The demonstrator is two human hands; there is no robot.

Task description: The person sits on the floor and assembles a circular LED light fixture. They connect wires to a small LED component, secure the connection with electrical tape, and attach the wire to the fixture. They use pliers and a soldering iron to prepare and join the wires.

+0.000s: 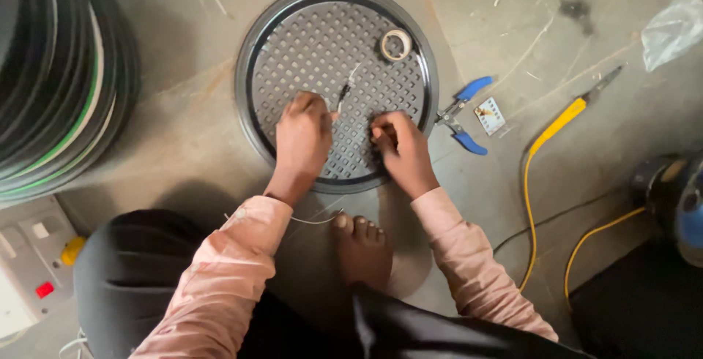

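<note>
Round perforated grille flat on concrete floor, centre of your view. Stacked dark rings well left of grille. Your left hand rests on grille's lower middle, fingers curled, pinching thin wire piece. Your right hand just beside it on grille, fingertips pressed together; what they pinch, cannot tell. Blue-handled pliers just right of grille rim. Tape roll on grille, upper right.
</note>
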